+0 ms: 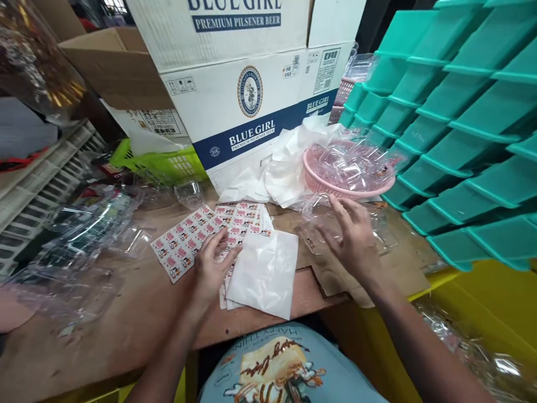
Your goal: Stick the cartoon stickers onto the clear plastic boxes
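Over the sticker sheets point(178, 246), printed with rows of small pink-and-black designs, hovers my left hand point(212, 266). Its thumb and fingers are apart, with nothing visible between them. A blank white sheet point(264, 271) lies on top of the stack, just right of that hand. On the right, my right hand point(352, 235) is open, its fingers extended beside a clear plastic box point(314, 221). The box has a small printed sticker on it; whether my fingertips touch it I cannot tell. Crumpled white backing paper point(285, 173) is heaped behind the sheets.
A pink basket point(308, 173) of clear boxes stands behind my right hand. Stacked teal bins point(453, 140) rise at right. Clear plastic boxes point(84, 229) pile up at left, near a green basket point(168, 165). A beer carton point(251, 89) stands at the back; a yellow container point(495, 296) sits lower right.
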The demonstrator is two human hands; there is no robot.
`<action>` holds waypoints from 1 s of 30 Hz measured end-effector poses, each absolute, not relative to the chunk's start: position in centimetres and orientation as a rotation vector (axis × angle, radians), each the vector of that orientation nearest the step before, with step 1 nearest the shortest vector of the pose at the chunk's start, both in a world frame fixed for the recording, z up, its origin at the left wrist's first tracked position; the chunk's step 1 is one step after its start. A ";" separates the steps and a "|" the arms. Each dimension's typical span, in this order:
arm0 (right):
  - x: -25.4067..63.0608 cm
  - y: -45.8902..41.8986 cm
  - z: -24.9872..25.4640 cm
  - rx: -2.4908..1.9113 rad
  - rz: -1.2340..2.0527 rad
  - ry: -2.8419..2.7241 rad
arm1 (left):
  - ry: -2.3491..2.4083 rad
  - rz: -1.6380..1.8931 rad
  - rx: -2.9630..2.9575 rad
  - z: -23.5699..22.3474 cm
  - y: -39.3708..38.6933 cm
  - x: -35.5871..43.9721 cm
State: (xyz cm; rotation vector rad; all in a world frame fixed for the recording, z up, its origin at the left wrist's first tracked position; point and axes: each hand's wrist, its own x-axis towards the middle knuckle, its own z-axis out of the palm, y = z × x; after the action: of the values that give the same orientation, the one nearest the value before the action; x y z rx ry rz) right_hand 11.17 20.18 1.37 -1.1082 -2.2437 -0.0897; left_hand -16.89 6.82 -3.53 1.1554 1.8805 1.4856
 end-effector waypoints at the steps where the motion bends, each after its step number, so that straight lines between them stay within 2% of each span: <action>1: 12.0 21.2 1.0 -1.157 -0.230 -2.304 | 2.000 1.404 1.256 -4.1 7.2 -17.8; 4: 12.7 23.0 0.0 -1.253 -0.519 -2.358 | 2.210 1.095 1.482 -4.9 8.5 -19.0; 8: 10.7 23.0 -0.6 -1.197 -0.624 -2.304 | 2.220 0.879 1.593 -4.6 11.0 -17.9; 14: 11.5 24.4 -1.1 -1.097 -0.395 -2.264 | 2.040 1.031 1.489 -4.9 13.4 -17.7; 18: 15.1 24.8 -0.9 -1.066 -0.295 -2.149 | 1.872 1.190 1.349 -4.7 12.5 -18.6; 21: 14.1 23.1 -0.4 -0.974 -0.259 -2.035 | 1.715 1.264 1.235 -3.8 11.4 -18.3; 23: 11.2 21.5 -0.3 -0.864 -0.097 -2.050 | 1.556 1.309 1.103 -2.9 10.9 -17.6; 28: 2.3 19.2 -0.9 -0.618 0.732 -2.161 | 1.225 1.339 0.852 -0.6 10.2 -15.7; 30: 0.6 19.1 -1.2 -0.626 0.851 -2.149 | 1.213 1.399 0.791 -0.3 9.9 -15.6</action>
State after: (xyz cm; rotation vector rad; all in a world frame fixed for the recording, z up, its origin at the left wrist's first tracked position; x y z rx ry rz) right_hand 0.61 19.11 -1.20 -0.6259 -2.1492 0.8514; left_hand -15.61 9.88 -0.26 0.7908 1.2130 1.3993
